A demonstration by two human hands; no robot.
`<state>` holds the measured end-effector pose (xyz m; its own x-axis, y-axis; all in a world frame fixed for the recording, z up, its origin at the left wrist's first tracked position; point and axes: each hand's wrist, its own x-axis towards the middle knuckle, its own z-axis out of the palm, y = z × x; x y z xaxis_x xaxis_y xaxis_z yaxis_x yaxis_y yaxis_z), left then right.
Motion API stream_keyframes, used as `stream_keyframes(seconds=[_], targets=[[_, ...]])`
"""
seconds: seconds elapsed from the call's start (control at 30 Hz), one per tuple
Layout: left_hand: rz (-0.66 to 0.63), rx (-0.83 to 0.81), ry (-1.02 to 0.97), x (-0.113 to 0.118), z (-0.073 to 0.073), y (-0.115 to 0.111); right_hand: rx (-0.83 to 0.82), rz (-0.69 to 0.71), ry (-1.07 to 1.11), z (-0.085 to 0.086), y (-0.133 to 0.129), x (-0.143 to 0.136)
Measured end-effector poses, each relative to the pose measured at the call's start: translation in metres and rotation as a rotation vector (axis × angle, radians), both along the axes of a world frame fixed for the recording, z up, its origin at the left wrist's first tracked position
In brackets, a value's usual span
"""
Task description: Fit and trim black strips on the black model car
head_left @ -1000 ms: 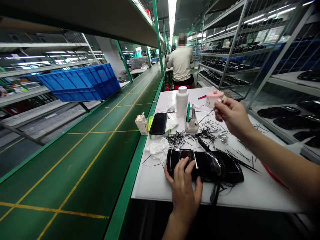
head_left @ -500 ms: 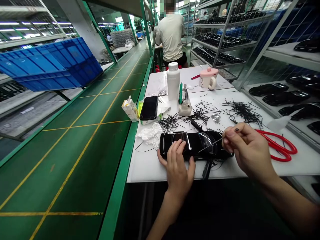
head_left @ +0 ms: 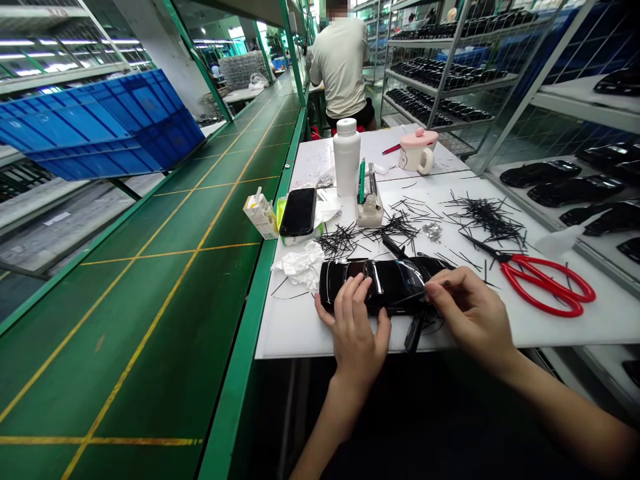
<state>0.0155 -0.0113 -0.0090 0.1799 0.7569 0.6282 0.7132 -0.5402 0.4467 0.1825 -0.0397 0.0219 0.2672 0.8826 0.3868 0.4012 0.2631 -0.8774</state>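
Position of workpiece: the black model car [head_left: 393,277] lies on the white surface [head_left: 295,333], forward of both hands. Its long axis runs left to right across my view, roughly parallel to the near edge. A dark panel [head_left: 413,333] projects from its near side; another [head_left: 393,245] projects from its far side.

Left hand [head_left: 357,333]: nearer of the two to the car's left end and in contact with the body. The fingers are spread over the top, with the thumb at the near side; I read this as a steadying contact, not a closed grip.

Right hand [head_left: 475,317]: positioned at the right portion of the car. Thumb and forefinger are pinched on a thin dark strip [head_left: 413,297], which points leftward over the glazed area. I cannot tell whether the strip's tip touches the body.

Surroundings: red-handled scissors [head_left: 504,257] lie to the right, beyond the right hand. Loose black strips [head_left: 490,215] are scattered past the car. Crumpled tissue [head_left: 304,261] sits just beside its left end. The phone [head_left: 299,212], white bottle [head_left: 347,160] and lidded cup [head_left: 411,160] stand farther back. The green conveyor [head_left: 150,300] runs along the left side.
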Motion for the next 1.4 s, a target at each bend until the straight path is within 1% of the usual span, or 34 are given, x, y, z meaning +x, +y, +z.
stream_keyframes(seconds=[0.43,0.57,0.7,0.77,0.83,0.93,1.03,1.1,1.17,1.23,1.27,1.3,1.4], targets=[[-0.001,-0.011,-0.007,0.0,0.001,-0.001,-0.004,0.0,-0.087,0.0,0.001,0.0],[-0.021,-0.028,-0.028,-0.002,0.003,-0.002,0.028,0.011,-0.141,0.0,0.0,0.001],[-0.031,-0.022,-0.079,-0.005,0.001,-0.004,0.07,0.046,-0.191,-0.003,0.002,0.0],[-0.04,-0.01,-0.1,-0.008,0.001,-0.004,0.091,0.089,-0.204,-0.002,0.003,0.001],[-0.063,0.013,-0.104,-0.01,0.001,-0.005,0.105,0.148,-0.203,0.004,0.005,0.004],[-0.097,0.069,-0.087,-0.012,0.003,-0.006,0.153,0.215,-0.199,0.026,0.012,0.015],[-0.096,0.14,-0.069,-0.012,0.003,-0.008,0.264,0.185,-0.245,0.056,0.033,0.027],[-0.104,0.174,-0.027,-0.012,0.003,-0.008,0.342,0.114,-0.312,0.072,0.06,0.034],[-0.118,0.191,0.012,-0.013,0.001,-0.007,0.36,0.082,-0.39,0.079,0.094,0.038],[-0.12,0.205,0.003,-0.013,-0.003,-0.005,0.272,0.074,-0.377,0.077,0.13,0.039],[-0.116,0.213,-0.017,-0.013,-0.006,-0.004,0.219,0.068,-0.383,0.074,0.147,0.039],[-0.111,0.223,-0.04,-0.013,-0.008,-0.003,0.202,0.065,-0.391,0.069,0.162,0.039],[-0.086,0.267,-0.096,-0.012,-0.017,0.0,0.157,0.076,-0.421,0.052,0.197,0.035]])
